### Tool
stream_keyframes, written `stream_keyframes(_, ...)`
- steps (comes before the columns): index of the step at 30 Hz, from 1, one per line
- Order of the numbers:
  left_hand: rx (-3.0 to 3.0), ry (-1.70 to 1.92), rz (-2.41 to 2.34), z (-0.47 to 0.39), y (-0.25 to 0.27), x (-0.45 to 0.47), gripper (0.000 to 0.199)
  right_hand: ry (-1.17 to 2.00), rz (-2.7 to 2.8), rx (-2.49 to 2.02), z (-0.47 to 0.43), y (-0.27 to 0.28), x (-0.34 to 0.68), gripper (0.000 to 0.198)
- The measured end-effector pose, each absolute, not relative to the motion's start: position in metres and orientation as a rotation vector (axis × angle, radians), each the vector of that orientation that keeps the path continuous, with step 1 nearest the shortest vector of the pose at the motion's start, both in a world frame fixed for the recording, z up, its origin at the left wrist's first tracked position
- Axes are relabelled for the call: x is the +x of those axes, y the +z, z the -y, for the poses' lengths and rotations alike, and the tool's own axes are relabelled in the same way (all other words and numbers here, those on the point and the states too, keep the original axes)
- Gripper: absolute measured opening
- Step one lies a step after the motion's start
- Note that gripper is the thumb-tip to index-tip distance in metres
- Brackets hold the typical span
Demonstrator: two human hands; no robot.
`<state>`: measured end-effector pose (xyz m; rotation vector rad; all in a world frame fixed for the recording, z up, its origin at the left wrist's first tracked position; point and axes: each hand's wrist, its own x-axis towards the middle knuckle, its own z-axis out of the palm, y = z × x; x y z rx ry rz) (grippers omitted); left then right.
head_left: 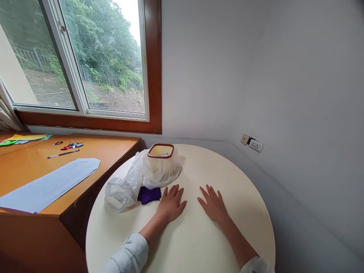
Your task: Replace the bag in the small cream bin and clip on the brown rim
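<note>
My left hand (171, 204) lies flat on the round cream table (196, 246), fingers spread, with nothing in it. Just left of its fingertips is a folded dark purple cloth (149, 195). My right hand (212, 204) also rests palm down on the tabletop, fingers apart and holding nothing. Beyond the left hand stands a small bin (160, 167) with a brown rim, wrapped in a translucent white plastic bag. Something small and pale shows inside it. The crumpled loose end of the plastic bag (121, 193) trails left and toward me, beside the purple cloth.
An orange-brown desk (113, 151) adjoins on the left, bearing paper sheets (57, 184), a pen (63, 153), keys (74, 145) and coloured papers (27, 138). A window is behind it. The wall with a socket (256, 145) bounds the table at the back and right.
</note>
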<state>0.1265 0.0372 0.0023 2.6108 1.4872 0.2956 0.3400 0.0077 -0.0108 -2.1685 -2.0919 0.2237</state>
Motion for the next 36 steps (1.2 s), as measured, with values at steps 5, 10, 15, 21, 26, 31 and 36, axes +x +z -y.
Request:
stream_keyframes(5, 2.603, 0.325, -1.474, -0.036, 0.003, 0.126, 0.055, 0.225, 2.091, -2.155, -0.008, -0.011, 0.34, 0.06)
stream_keyframes(10, 2.585, 0.359, -1.452, -0.035, 0.005, 0.125, 0.054, 0.227, 2.081, -2.098, -0.007, -0.014, 0.34, 0.059)
stream_keyframes(15, 2.56, 0.384, -1.428, -0.035, 0.005, 0.125, 0.054, 0.194, 2.015, -2.008, -0.007, -0.017, 0.344, 0.054)
stream_keyframes(21, 2.322, 0.784, -1.29, -0.043, 0.0, 0.121, 0.034, 0.148, 1.807, -1.689, -0.014, -0.01, 0.341, 0.034)
stream_keyframes(26, 2.118, 1.089, -1.301, -0.054, -0.002, 0.115, 0.014, 0.11, 1.685, -1.459, -0.03, 0.006, 0.314, 0.026)
stream_keyframes(31, 2.001, 1.326, -1.317, -0.059, 0.002, 0.111, 0.007, 0.124, 1.628, -1.256, -0.054, 0.031, 0.272, 0.023)
stream_keyframes(36, 1.918, 1.449, -1.362, -0.064, 0.004, 0.107, 0.012, 0.091, 1.678, -1.214, -0.081, 0.064, 0.234, 0.032)
